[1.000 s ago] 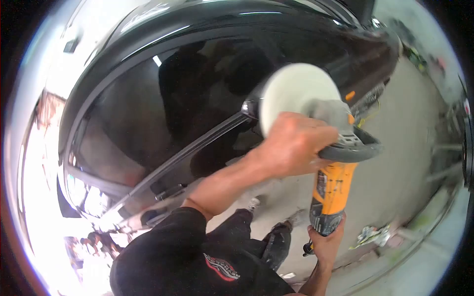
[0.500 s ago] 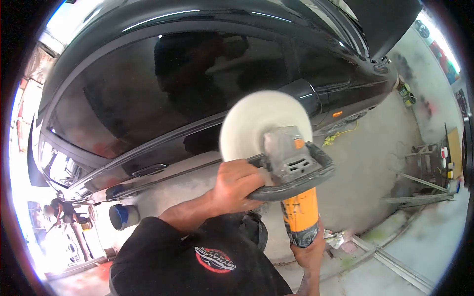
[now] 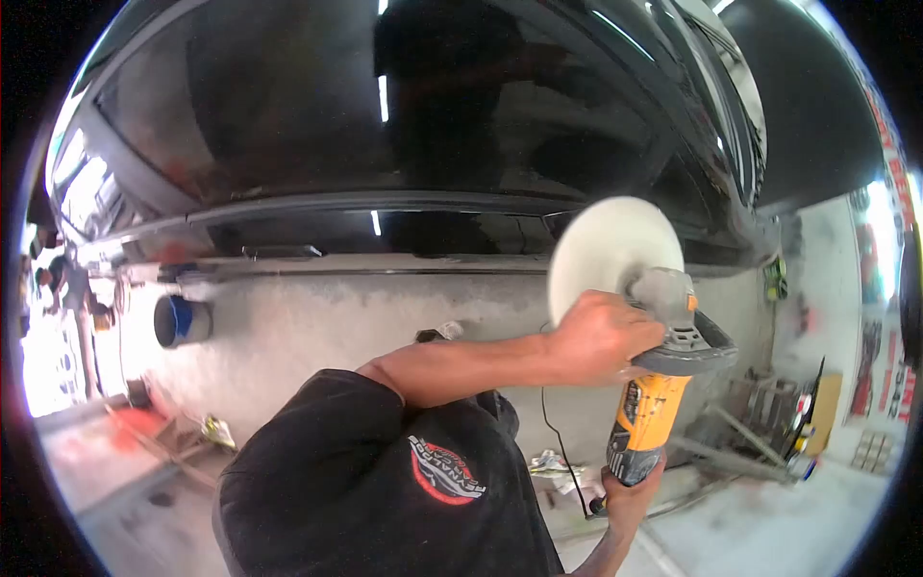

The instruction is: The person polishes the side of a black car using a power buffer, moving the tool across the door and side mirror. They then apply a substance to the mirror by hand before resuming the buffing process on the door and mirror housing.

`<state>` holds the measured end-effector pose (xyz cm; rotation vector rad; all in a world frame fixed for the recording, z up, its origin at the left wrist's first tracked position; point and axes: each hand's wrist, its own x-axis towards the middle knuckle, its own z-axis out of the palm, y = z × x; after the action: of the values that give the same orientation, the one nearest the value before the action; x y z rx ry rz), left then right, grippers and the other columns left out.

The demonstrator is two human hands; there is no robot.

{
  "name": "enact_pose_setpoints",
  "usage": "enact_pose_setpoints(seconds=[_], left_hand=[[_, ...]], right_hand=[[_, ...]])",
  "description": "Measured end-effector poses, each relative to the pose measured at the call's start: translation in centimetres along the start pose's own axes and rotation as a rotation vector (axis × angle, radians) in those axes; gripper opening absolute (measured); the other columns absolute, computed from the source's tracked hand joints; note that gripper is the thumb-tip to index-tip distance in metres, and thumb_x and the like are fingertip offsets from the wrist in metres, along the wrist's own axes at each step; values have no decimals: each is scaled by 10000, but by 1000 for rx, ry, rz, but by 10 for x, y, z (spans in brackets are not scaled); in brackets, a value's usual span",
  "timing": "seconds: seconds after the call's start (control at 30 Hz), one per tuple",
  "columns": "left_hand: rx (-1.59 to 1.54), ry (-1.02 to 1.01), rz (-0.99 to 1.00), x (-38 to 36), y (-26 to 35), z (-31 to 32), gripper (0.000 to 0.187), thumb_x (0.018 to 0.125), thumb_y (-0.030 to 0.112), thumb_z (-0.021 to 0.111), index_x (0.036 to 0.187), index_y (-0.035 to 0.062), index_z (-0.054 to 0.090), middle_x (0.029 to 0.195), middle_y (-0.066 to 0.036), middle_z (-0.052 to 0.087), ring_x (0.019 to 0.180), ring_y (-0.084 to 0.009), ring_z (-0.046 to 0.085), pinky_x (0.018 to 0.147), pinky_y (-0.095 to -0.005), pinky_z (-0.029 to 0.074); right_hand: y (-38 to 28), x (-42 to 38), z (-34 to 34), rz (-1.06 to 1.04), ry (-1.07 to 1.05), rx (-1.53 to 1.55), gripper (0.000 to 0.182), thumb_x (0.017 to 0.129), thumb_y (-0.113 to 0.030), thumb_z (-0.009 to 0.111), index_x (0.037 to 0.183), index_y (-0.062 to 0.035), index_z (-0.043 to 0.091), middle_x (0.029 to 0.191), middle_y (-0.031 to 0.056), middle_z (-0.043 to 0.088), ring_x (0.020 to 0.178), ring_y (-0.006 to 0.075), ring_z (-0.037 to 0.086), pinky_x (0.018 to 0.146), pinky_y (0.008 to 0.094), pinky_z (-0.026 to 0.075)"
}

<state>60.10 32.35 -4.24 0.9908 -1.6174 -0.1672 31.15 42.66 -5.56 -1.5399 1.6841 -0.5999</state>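
Note:
A yellow and grey polisher (image 3: 656, 404) with a round white pad (image 3: 618, 248) stands right of centre. My left hand (image 3: 608, 337) is wrapped round its black loop handle (image 3: 697, 358), near the pad. Lower down, my right hand (image 3: 633, 492) grips the dark rear end of the body, where a black cord (image 3: 565, 452) hangs close by. The pad overlaps the side of the black car (image 3: 317, 115) in view; whether it touches the panel I cannot tell. Its face is smooth and slightly blurred.
A blue and grey bucket (image 3: 183, 321) is on the floor at left. A person (image 3: 69, 281) is at the far left. Metal frames (image 3: 740, 447) and a brown board (image 3: 824, 415) lie at right. An open black panel (image 3: 803, 106) rises at upper right.
The polisher and both my hands have shifted right in view. The view itself has turned, so the car's side now runs nearly level. Both hands keep their hold.

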Motion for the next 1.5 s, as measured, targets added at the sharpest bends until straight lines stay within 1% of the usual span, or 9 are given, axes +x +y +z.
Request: enact_pose_setpoints(seconds=[0.37,0.47,0.57,0.67,0.8,0.93,1.23,1.33,1.5], left_hand=[[139,283,-171,-43,31,14,293,611,105,822,705,64,548,612,-81,508,532,-276,534,500,-394,408],[191,391,-212,-74,40,15,295,664,102,826,677,60,534,578,-70,479,482,-259,493,466,-376,370],[178,442,-241,-97,43,8,294,707,102,822,668,53,534,563,-67,479,450,-244,479,444,-357,351],[147,492,-326,-115,42,-4,291,684,66,814,627,68,528,544,-63,477,444,-246,498,449,-353,377],[189,472,-347,-147,33,-21,239,668,56,783,725,18,554,610,-87,564,494,-220,545,488,-329,422],[170,517,-376,-151,29,-27,230,652,35,779,731,21,563,615,-89,572,505,-225,558,508,-317,439],[322,337,-276,-75,48,-14,264,622,67,806,689,52,552,564,-68,495,466,-205,511,455,-327,385],[307,303,-262,-37,52,6,304,674,55,839,647,71,537,551,-77,490,454,-258,496,450,-363,378],[267,183,-207,1,41,49,271,608,56,822,686,74,563,597,-94,545,519,-278,572,482,-373,425]], right_hand=[[-10,56,-65,-236,-204,-240,886,646,27,723,1460,14,376,1251,170,608,1154,270,594,1024,363,432],[-14,52,-70,-311,-280,-391,1021,640,-16,769,1534,-8,276,1134,261,672,1068,401,674,932,420,514],[-26,43,-63,-334,-307,-465,1023,654,-52,794,1529,11,268,1072,277,687,1027,429,683,885,433,537],[-47,31,-51,-204,-349,-483,943,697,-25,742,1514,28,275,1155,283,668,1068,420,680,918,424,529],[-40,32,-37,-391,-367,-538,932,732,-50,744,1518,41,251,1079,291,683,1004,434,693,843,441,552],[-46,35,-32,-278,-467,-541,977,733,-118,762,1531,50,222,1212,295,627,1057,454,652,880,473,541],[-30,48,-51,-244,-367,-328,992,721,-109,797,1530,27,240,1166,290,660,1078,424,673,903,429,541],[-12,56,-60,-244,-295,-205,962,676,-34,768,1510,33,293,1153,243,689,1081,314,700,930,382,527],[18,73,-71,-167,-241,-55,883,663,-21,780,1445,29,373,1125,194,686,1054,270,680,947,373,504]])
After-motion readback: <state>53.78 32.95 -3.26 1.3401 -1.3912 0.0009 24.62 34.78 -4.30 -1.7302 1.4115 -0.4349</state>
